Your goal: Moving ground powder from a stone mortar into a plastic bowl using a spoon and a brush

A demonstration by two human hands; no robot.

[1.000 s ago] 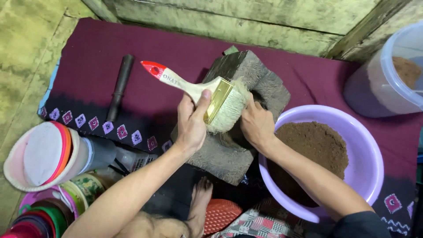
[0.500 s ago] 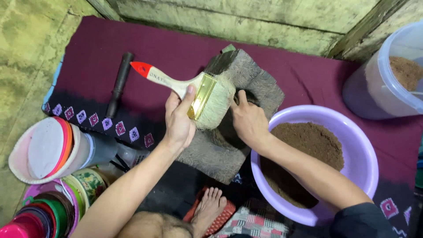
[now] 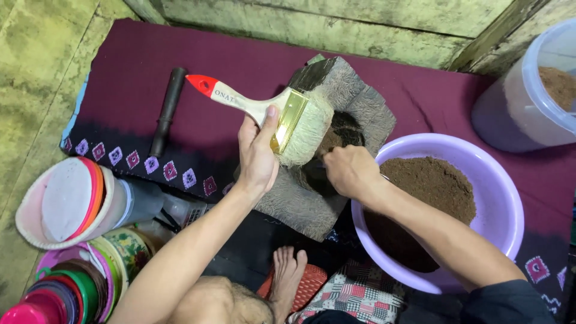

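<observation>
Our left hand (image 3: 257,155) is wrapped around a wide paintbrush with a pale wooden handle, red tip, brass ferrule and cream bristles (image 3: 273,114), thumb laid along the ferrule and the fingers closed behind it. The handle slants up and away to the left of that hand, while the bristles press down just to its right, onto the grey, rough stone mortar block (image 3: 354,114) that lies under both hands on the dark maroon cloth with a patterned border (image 3: 120,78).

Our right hand (image 3: 350,171) is clenched into a loose fist just to the right of the bristles, at the dark hollow of the stone block; we cannot tell whether it grips anything, since the fingers curl under and hide the palm. Directly to the right of that hand, and touching the forearm, stands the lilac plastic basin holding brown powder (image 3: 498,198). Further beyond it, up and to the right, sits a clear plastic tub with more brown powder (image 3: 528,96).

Well to the left of our left hand a black cylindrical rod (image 3: 167,111) lies on the cloth, apart from the brush. Below and left of that hand stands a stack of coloured plastic lids and bowls (image 3: 66,204). Below both hands our bare foot (image 3: 288,273) rests on a red mat.
</observation>
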